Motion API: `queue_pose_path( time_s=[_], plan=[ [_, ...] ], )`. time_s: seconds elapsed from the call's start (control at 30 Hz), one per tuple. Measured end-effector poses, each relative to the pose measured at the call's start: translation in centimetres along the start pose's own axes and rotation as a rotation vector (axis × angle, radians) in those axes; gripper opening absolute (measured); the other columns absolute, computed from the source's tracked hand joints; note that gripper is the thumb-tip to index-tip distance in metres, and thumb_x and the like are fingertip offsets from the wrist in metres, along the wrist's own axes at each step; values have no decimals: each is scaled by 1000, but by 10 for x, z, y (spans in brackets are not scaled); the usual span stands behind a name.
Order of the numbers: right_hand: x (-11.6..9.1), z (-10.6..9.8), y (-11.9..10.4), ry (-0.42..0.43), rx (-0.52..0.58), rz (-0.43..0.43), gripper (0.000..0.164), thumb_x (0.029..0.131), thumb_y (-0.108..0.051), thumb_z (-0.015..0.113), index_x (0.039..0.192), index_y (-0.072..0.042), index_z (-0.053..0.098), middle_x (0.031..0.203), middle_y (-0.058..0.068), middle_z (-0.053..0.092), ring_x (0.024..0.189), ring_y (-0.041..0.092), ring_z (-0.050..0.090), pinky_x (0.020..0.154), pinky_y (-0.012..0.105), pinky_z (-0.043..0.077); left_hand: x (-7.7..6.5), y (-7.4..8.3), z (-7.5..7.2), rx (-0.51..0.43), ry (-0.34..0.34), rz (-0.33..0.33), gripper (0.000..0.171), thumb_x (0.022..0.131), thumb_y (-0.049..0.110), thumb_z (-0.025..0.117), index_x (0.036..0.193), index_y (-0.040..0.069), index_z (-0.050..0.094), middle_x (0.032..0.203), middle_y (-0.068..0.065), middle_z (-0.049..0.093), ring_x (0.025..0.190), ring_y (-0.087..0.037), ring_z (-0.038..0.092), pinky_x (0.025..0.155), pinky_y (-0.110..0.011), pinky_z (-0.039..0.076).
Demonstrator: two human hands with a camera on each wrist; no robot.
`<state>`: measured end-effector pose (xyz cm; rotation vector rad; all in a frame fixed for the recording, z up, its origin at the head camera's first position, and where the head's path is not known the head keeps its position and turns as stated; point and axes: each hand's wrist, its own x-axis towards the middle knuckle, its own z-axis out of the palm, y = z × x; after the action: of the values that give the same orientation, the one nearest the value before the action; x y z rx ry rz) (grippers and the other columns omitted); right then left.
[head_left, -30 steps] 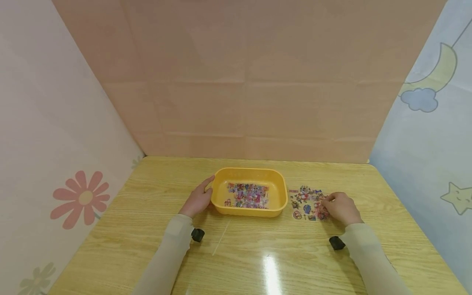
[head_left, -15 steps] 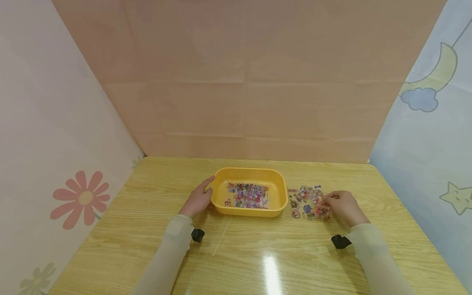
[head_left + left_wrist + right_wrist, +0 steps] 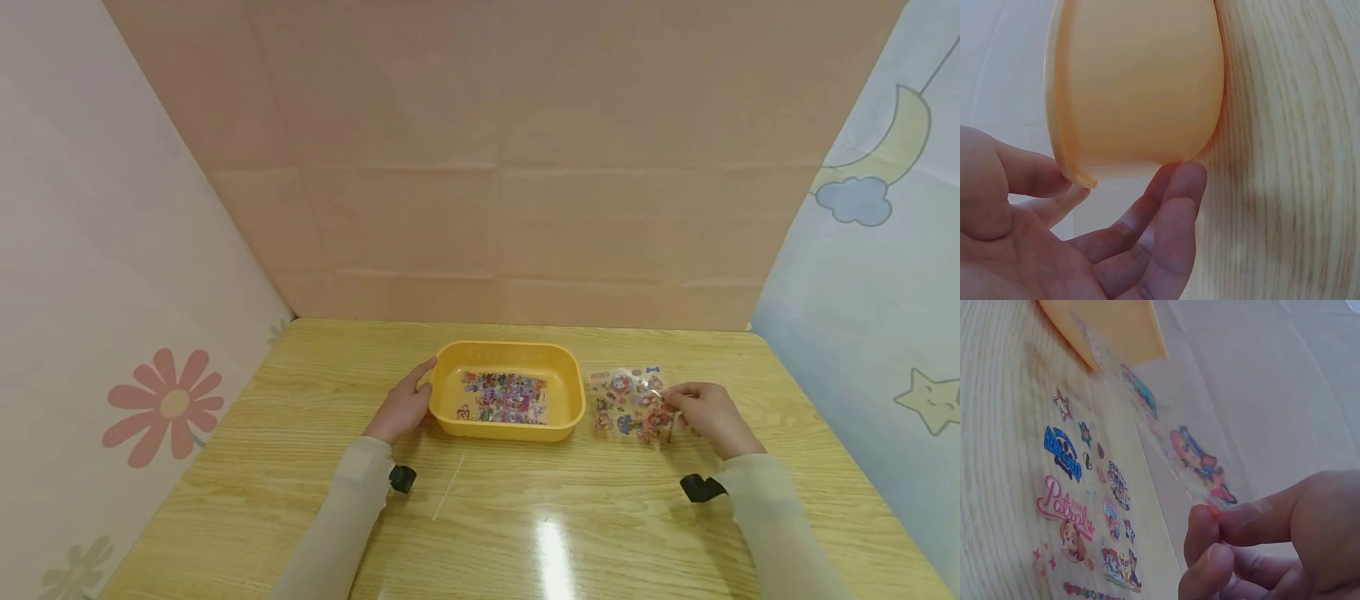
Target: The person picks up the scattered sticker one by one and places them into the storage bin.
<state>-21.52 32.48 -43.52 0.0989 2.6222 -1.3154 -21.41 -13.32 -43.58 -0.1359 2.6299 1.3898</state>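
Note:
A yellow plastic basin (image 3: 510, 432) stands on the table with clear, colourful sticker sheets (image 3: 510, 397) lying flat in its bottom. My left hand (image 3: 401, 410) holds the basin's left end; in the left wrist view the thumb side meets the rim while other fingers touch the lower wall. Right of the basin, my right hand (image 3: 708, 417) pinches the edge of a clear cartoon sticker sheet (image 3: 1200, 462) between thumb and fingers. That sheet is raised at a tilt. Beneath it another printed sticker sheet (image 3: 1072, 519) lies on the table.
The wood-grain table (image 3: 480, 508) carries a light reflection near its front. A plain brownish sheet (image 3: 495, 208) covers the back, and patterned walls (image 3: 862, 317) rise at both sides. Each wrist wears a small black device (image 3: 402, 478).
My right hand has drawn slightly to the right, and the top sticker sheet has come up off the one below. My left hand and the basin have stayed in place.

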Motion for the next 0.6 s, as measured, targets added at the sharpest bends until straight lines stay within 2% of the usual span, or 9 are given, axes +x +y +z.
queue_pose_path(
  time_s=[0.23, 0.6],
  plan=[
    [0, -4, -4, 10, 33, 3, 46, 107, -24, 44, 134, 12, 54, 109, 14, 66, 71, 22, 58, 54, 35, 44, 0, 0, 0, 11, 7, 6, 50, 108, 29, 38, 157, 32, 33, 133, -13, 57, 67, -19, 51, 67, -31, 44],
    [-1, -9, -6, -3, 41, -2, 49, 107, -26, 44, 137, 13, 50, 108, 11, 68, 72, 17, 59, 56, 32, 45, 0, 0, 0, 18, 7, 0, 50, 108, 29, 38, 157, 32, 33, 140, -12, 52, 68, -19, 52, 69, -31, 44]
  ],
)
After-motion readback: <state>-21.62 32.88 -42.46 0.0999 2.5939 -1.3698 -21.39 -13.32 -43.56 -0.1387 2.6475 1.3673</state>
